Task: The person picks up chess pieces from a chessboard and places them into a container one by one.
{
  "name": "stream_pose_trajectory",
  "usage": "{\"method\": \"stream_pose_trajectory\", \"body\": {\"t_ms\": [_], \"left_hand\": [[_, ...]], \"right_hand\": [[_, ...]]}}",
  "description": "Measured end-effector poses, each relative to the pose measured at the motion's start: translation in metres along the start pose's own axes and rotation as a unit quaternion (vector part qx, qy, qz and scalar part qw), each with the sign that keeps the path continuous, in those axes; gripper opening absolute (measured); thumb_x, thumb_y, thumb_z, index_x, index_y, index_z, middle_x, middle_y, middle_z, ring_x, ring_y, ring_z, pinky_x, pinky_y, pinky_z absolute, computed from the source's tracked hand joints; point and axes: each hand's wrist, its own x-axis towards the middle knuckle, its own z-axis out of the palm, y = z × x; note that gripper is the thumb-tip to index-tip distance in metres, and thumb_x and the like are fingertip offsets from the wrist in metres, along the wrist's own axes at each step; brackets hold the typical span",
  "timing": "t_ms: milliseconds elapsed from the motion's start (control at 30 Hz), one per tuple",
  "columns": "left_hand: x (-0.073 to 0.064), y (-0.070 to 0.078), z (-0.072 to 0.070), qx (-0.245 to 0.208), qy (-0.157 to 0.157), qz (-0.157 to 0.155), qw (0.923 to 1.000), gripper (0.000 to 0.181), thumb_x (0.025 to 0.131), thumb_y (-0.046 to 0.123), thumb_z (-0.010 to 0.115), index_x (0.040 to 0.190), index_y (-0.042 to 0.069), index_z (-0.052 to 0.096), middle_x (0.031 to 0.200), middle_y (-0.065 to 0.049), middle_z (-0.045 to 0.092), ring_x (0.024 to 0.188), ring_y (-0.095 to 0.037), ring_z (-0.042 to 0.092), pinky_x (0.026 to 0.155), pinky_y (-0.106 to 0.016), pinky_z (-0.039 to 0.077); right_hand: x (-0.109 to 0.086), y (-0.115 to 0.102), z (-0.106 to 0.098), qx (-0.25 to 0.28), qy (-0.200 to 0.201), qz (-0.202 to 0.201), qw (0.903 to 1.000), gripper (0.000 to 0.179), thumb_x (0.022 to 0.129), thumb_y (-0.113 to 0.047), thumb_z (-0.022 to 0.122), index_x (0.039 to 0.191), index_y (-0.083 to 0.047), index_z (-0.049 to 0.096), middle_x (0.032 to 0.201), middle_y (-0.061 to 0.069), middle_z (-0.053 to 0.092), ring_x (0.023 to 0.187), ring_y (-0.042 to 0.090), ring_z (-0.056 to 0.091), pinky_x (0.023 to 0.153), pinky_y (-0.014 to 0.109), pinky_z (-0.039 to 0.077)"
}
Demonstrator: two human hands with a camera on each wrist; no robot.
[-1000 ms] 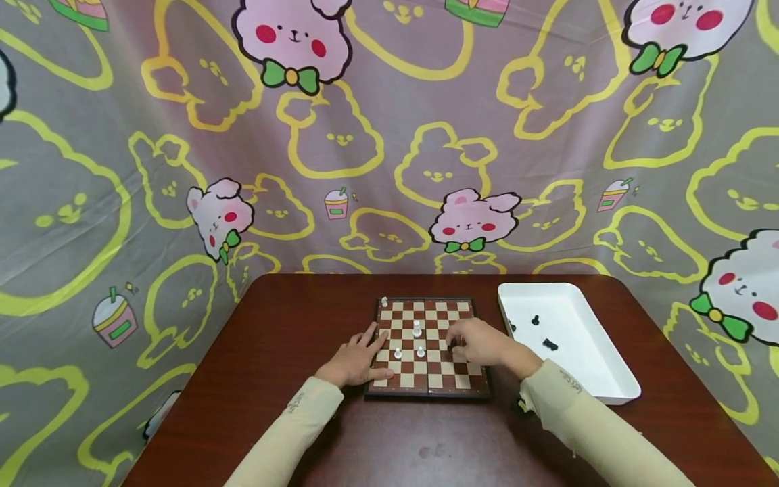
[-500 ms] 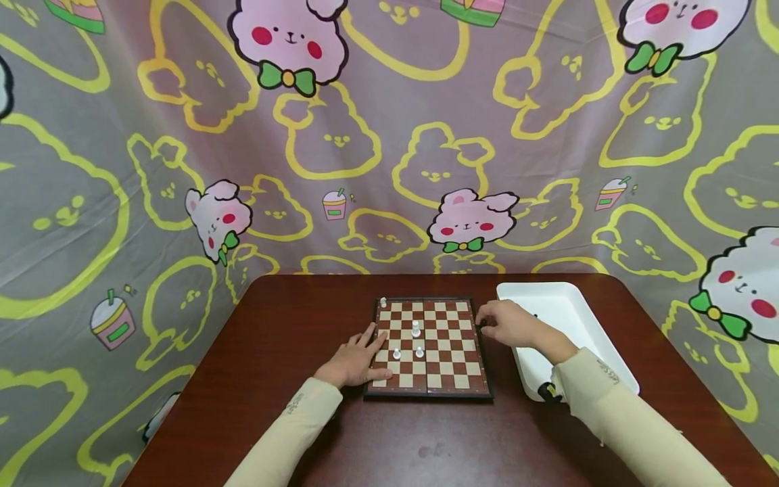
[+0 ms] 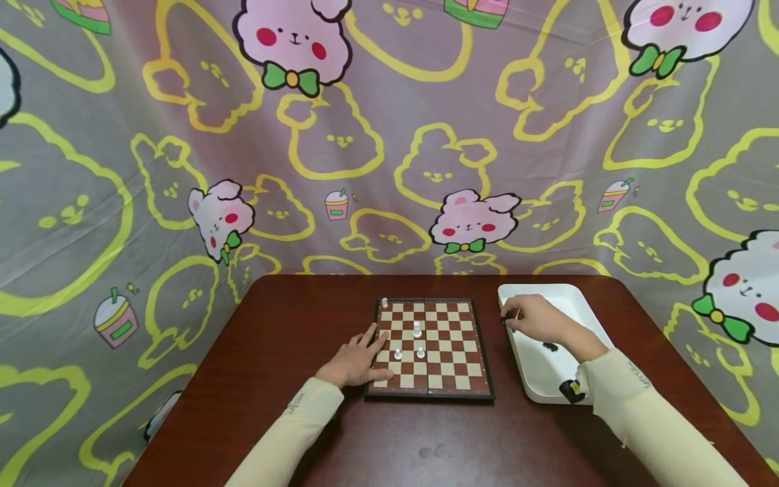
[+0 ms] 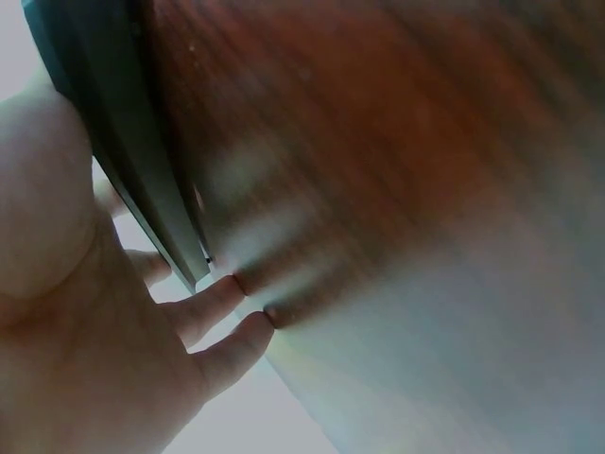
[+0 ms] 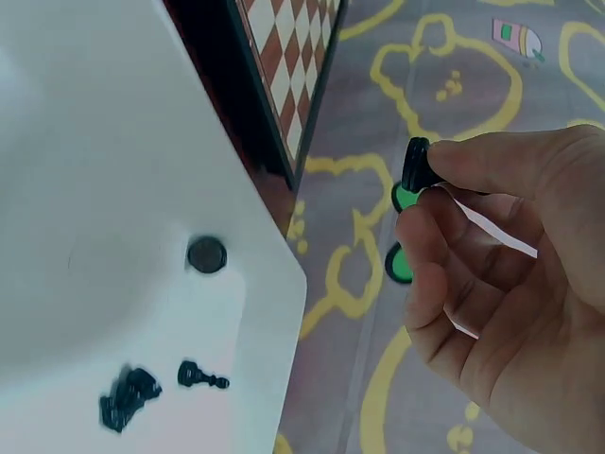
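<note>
My left hand (image 3: 349, 362) rests on the left side of the chessboard (image 3: 450, 370), thumb and fingers spread. In the left wrist view, its fingers lie along the board's dark edge (image 4: 123, 142). My right hand (image 3: 538, 321) is over the left rim of the white tray (image 3: 538, 372). Between thumb and fingers it pinches a black chess piece (image 5: 416, 165); only the round base shows clearly in the right wrist view. On the board stand a taller white piece (image 3: 416, 329), two white pawns (image 3: 398, 354) in front of it, and a small white piece (image 3: 385, 302) at the far left corner.
Inside the tray lie a black pawn (image 5: 203, 375), a black knight-like piece (image 5: 132, 397) and another black piece (image 5: 206, 255) showing its round base. The board and tray sit apart on a brown table (image 3: 292, 318). A patterned curtain (image 3: 389, 155) stands behind it.
My right hand has lifted a black piece from the board's right half and carried it right, past the edge, to the tray. My left hand has stayed in place.
</note>
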Motion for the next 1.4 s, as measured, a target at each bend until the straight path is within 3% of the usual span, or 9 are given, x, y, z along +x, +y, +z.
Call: {"method": "stream_pose_trajectory", "body": {"t_ms": [333,700,1100,1400], "left_hand": [[0.002,-0.001,0.002,0.008,-0.003,0.003,1.0,0.089,0.084,0.067,0.05,0.153,0.019,0.02,0.157,-0.014,0.005,0.133,-0.042,0.028,0.098,-0.057,0.034],[0.001,0.0,0.001,0.012,0.004,0.001,0.9999,0.089,0.084,0.068,0.049,0.153,0.018,0.021,0.157,-0.014,0.006,0.132,-0.042,0.03,0.097,-0.057,0.035],[0.001,0.0,-0.001,0.012,-0.001,-0.002,0.9999,0.089,0.084,0.067,0.049,0.153,0.02,0.02,0.157,-0.013,0.005,0.133,-0.042,0.029,0.098,-0.057,0.034],[0.001,0.0,0.0,0.012,-0.001,0.001,0.9999,0.09,0.084,0.069,0.048,0.153,0.019,0.02,0.157,-0.014,0.006,0.133,-0.042,0.029,0.097,-0.057,0.034]], "right_hand": [[-0.013,0.023,-0.012,-0.012,0.028,0.009,0.9995,0.007,0.082,-0.003,0.068,0.086,-0.008,0.069,0.074,-0.006,0.062,0.069,0.011,0.058,0.06,0.032,0.046],[-0.023,0.036,-0.022,-0.012,0.027,0.044,0.9986,0.006,0.082,-0.005,0.068,0.087,-0.008,0.068,0.071,-0.006,0.061,0.064,0.009,0.056,0.058,0.031,0.045],[-0.03,0.054,-0.031,-0.015,0.01,0.098,0.995,0.007,0.083,-0.009,0.067,0.09,-0.006,0.068,0.075,-0.002,0.062,0.069,0.014,0.056,0.059,0.032,0.044],[-0.039,0.068,-0.032,-0.019,0.002,0.11,0.9937,0.008,0.083,-0.009,0.067,0.09,-0.005,0.068,0.076,-0.001,0.061,0.07,0.014,0.055,0.059,0.032,0.043]]}}
